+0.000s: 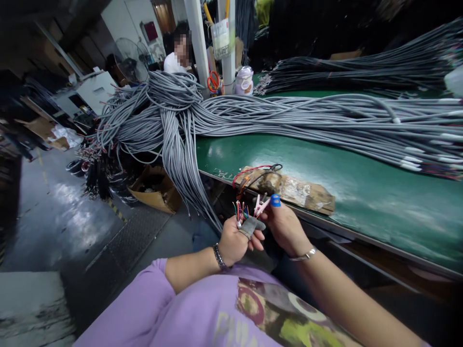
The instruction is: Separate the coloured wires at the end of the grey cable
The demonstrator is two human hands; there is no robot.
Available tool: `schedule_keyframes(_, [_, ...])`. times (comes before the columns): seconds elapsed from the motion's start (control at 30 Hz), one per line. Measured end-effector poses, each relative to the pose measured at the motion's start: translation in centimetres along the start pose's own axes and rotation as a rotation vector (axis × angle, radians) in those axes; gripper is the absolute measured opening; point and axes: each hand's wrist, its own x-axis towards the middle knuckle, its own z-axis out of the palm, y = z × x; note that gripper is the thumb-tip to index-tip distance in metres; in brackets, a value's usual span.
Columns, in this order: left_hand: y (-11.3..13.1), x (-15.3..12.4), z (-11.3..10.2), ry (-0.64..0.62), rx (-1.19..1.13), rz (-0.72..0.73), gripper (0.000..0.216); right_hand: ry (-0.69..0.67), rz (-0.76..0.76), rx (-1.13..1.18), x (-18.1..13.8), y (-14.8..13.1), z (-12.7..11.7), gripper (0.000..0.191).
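Observation:
My left hand is closed around the end of a grey cable, with its coloured inner wires fanned out above my fist. A grey cover sits on my left thumb. My right hand is closed on a small pink clip-like tool held right beside those wire ends; a blue finger cap shows on one fingertip. Both hands hover just in front of the bench edge, over my lap.
A green bench carries a big pile of grey cables that spills off its left end toward the floor. A taped block with red and black leads lies near the edge. A cardboard box sits below. Another person sits far behind.

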Motion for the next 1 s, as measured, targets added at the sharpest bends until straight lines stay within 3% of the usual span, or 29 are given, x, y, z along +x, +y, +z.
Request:
schedule_keyframes(0.13, [-0.4,0.0,-0.1,0.012,0.007,-0.002,0.053,-0.105,0.218,0.28,0.5,0.2,0.5,0.049])
schedule_keyframes(0.27, [-0.6,-0.1,-0.1,0.005,0.036,-0.014,0.05,-0.09,0.25,0.389,0.7,0.1,0.9,0.043])
schedule_keyframes(0.6, [-0.1,-0.9,-0.5,0.004,0.045,-0.023,0.047,-0.141,0.305,0.381,0.0,-0.2,0.2,0.052])
schedule_keyframes(0.77, [0.4,-0.9,-0.6,0.058,0.045,0.024,0.051,-0.145,0.294,0.307,0.1,-0.7,0.2,0.038])
schedule_keyframes(1.0, [1.7,-1.2,-0.5,0.099,0.094,0.087,0.057,-0.139,0.298,0.312,-0.4,-0.9,0.5,0.042])
